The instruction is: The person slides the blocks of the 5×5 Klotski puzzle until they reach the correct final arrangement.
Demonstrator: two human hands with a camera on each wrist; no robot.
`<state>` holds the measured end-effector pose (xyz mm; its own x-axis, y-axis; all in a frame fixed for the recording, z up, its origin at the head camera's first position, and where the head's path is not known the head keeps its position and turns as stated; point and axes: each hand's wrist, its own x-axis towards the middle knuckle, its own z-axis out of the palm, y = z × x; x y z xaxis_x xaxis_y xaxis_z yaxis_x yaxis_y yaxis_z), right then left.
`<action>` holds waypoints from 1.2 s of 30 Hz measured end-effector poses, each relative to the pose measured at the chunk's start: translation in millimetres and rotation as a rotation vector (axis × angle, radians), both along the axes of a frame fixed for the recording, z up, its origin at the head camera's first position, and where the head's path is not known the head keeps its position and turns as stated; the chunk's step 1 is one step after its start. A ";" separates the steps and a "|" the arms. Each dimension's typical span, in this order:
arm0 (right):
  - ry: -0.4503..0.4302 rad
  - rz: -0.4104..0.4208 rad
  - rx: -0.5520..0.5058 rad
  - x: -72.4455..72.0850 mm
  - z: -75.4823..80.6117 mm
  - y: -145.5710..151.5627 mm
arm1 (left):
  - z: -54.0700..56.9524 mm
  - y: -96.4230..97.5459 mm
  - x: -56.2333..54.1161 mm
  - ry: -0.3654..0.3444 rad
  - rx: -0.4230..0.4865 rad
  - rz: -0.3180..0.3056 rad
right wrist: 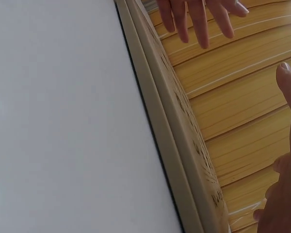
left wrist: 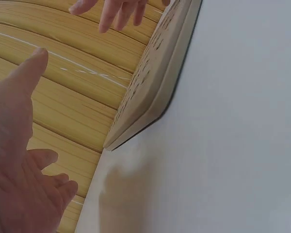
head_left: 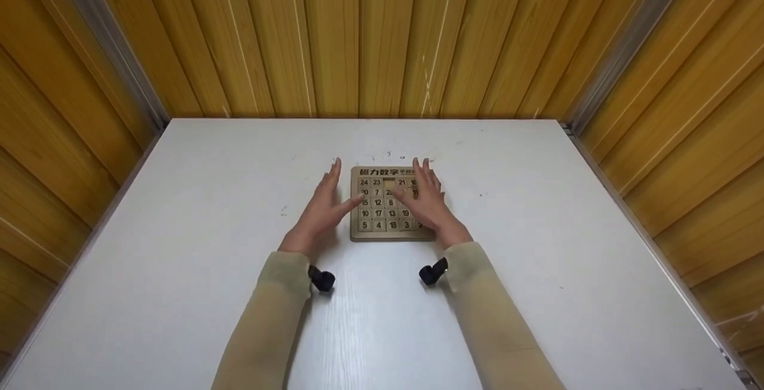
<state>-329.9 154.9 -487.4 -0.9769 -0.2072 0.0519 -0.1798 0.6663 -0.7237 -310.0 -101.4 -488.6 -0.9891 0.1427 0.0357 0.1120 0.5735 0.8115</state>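
Note:
A wooden sliding number puzzle [head_left: 388,236] lies flat on the white table, its tiles marked with black numbers and its top edge with printed characters. One gap in the top row holds no tile. My left hand [head_left: 322,208] is beside the puzzle's left edge, fingers extended and thumb toward the border. Over the right part of the puzzle hovers my right hand [head_left: 431,202], hiding several tiles; its fingers are spread and hold nothing. In the left wrist view, the left palm [left wrist: 19,145] stands apart from the puzzle's thick side [left wrist: 157,92].
The white table [head_left: 179,294] carries small dark marks behind the puzzle. Yellow wood-patterned panels [head_left: 382,37] enclose the back and sides, with grey metal posts [head_left: 113,43] at the corners. Small black cameras [head_left: 322,281] sit on both wrists.

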 end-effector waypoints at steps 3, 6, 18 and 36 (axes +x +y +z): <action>0.001 0.003 -0.011 3.9 -4.6 -2.8 | -5.0 3.4 5.2 -0.009 0.024 -0.021; 0.014 0.003 -0.006 6.0 -8.5 -5.0 | -9.2 5.4 10.7 -0.031 0.045 -0.051; 0.003 0.092 0.144 15.0 -5.5 -9.5 | -19.5 4.8 23.1 -0.054 0.003 -0.172; -0.124 0.176 0.298 39.6 10.6 -20.9 | -27.5 -10.1 23.8 -0.033 -0.110 -0.175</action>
